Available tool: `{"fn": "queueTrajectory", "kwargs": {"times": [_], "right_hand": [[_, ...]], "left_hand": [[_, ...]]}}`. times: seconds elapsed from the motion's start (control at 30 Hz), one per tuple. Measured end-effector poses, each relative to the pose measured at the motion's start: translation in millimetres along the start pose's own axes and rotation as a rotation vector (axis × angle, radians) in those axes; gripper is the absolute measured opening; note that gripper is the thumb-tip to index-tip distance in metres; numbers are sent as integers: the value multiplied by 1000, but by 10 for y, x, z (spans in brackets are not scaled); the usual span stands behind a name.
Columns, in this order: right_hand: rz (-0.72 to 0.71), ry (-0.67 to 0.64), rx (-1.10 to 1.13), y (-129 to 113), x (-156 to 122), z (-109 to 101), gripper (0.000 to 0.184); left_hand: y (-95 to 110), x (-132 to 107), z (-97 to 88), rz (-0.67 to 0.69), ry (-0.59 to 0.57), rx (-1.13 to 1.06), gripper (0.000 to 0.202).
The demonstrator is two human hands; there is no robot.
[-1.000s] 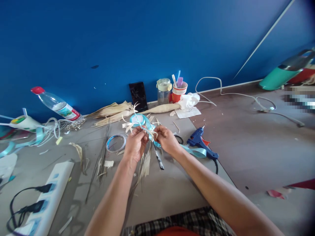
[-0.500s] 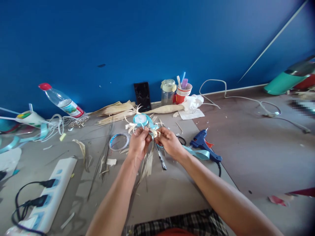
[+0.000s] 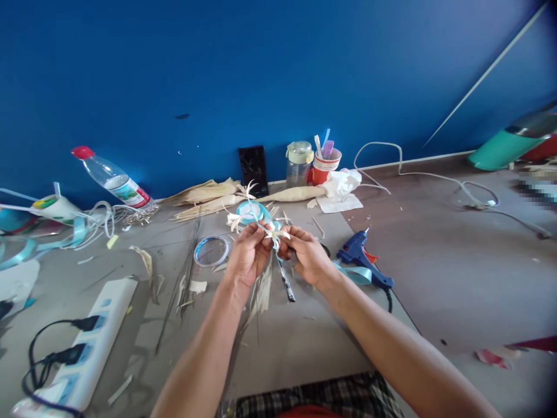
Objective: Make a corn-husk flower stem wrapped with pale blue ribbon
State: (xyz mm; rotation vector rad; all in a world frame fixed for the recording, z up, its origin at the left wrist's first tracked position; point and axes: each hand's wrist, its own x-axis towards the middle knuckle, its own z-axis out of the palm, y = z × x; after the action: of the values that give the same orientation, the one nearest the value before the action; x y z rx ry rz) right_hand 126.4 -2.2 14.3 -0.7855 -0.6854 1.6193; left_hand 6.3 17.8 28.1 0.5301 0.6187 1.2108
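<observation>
My left hand (image 3: 247, 255) is closed, thumb and fingertips pinching a spray of cream husk flowers on light-blue wrapped stems. The nearest flower (image 3: 277, 234), with narrow curling petals, sits between my hands. My right hand (image 3: 308, 258) is closed too, its fingertips pressed on this flower's right side. Farther out on the spray, one flower (image 3: 247, 190) points up and another (image 3: 234, 220) hangs to the left. Behind them lies a roll of light-blue ribbon (image 3: 249, 219). Below my hands are a craft knife (image 3: 286, 281) and dry husk strips (image 3: 263, 293).
A blue glue gun (image 3: 360, 255) and loose ribbon (image 3: 359, 274) lie right. To the left are a tape roll (image 3: 196, 253), thin wires (image 3: 185, 273) and a power strip (image 3: 107, 325). Along the wall stand a phone (image 3: 253, 168), a jar (image 3: 299, 168) and paper cups (image 3: 326, 168).
The near flower has turned so its petals spread more openly toward me. My right fingers have shifted slightly to its right side; the farther flowers have swung a little.
</observation>
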Motion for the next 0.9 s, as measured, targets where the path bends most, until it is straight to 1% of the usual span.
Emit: {"fn": "queueTrajectory", "kwargs": {"times": [0.07, 0.13, 0.33, 0.4, 0.47, 0.57, 0.73, 0.83, 0.9], "right_hand": [[-2, -11, 10, -6, 3, -8, 23], [10, -20, 15, -16, -4, -1, 24], [53, -65, -26, -26, -62, 77, 29], [67, -79, -13, -13, -70, 89, 29], [71, -81, 12, 0, -69, 86, 29], [68, -57, 72, -2, -61, 68, 28], [88, 0, 146, -65, -74, 50, 23], [52, -19, 152, -92, -93, 56, 19], [30, -24, 118, -90, -99, 67, 19]], "left_hand": [[11, -9, 10, -12, -5, 0, 14], [3, -13, 22, 10, 6, 20, 15], [-88, -18, 60, 182, 146, 173, 25], [-110, -15, 51, 232, 165, 237, 27], [-122, -9, 27, 256, 152, 304, 28], [-128, -9, -8, 246, 107, 373, 26], [-154, -41, 27, 221, 65, 383, 25], [-170, -52, 56, 219, 60, 385, 24], [-171, -46, 52, 230, 65, 367, 23]]}}
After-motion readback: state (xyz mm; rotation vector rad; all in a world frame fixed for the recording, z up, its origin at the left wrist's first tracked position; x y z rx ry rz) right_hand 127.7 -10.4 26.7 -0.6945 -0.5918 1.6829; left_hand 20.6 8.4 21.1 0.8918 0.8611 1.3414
